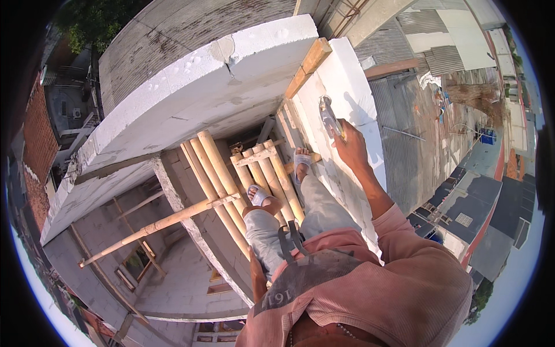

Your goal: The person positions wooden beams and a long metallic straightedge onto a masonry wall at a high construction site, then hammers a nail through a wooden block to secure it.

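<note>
While the left hand [256,274] was beside the left trouser leg [261,234], its grip too hidden to tell, the metal tool [328,113], clasped by the right hand [351,144], was toward the far end of the white wall [348,66], long axis roughly along it, head pointing away, slightly left. Surface work seemed in hand, calling next for steady aim.

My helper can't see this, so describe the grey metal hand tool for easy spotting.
Find the white block wall right of the pale bamboo poles. Over it, the right hand grips the slim grey metal tool. Unlike the brown wooden beam nearby, it is metallic and hand-held.
</note>
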`<state>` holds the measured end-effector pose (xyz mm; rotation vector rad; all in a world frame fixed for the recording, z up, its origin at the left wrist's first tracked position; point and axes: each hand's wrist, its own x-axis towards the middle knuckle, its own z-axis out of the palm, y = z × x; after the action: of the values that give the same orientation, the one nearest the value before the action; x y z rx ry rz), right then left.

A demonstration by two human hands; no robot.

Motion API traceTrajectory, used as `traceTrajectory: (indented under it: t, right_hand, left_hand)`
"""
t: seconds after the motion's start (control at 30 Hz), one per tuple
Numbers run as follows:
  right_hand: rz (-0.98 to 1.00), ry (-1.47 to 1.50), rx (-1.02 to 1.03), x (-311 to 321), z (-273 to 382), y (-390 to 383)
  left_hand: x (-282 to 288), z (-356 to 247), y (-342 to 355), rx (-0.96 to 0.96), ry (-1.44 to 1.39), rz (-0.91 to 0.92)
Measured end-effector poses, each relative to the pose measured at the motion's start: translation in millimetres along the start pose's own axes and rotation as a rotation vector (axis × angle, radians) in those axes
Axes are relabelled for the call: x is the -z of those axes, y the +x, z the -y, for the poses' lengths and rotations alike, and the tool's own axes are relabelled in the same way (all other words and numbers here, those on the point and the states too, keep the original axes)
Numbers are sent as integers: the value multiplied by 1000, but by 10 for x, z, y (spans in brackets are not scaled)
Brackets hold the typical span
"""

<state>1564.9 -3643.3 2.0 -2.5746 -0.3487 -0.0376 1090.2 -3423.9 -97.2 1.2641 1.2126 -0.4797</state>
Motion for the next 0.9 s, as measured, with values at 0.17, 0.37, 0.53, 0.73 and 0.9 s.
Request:
traceTrajectory:
  t: [0.17,0.37,0.53,0.73,0.9]
  right_hand:
    - [278,-7,-314,515,282,193]
    - [23,-318,-44,536,-630,-129]
    - [118,-186,-40,273,-1014,-277]
    - [290,-373,-3,330,-1101,-440]
    - [300,-312,98,287,-988,-384]
  left_hand:
    - [-81,-520,286,139,-79,8]
    - [-117,-770,206,10,332,-310]
    - [-97,-1133,268,-216,445,-684]
    - [-408,-1501,483,-176,709,-415]
    - [-402,-1138,1048,-53,914,59]
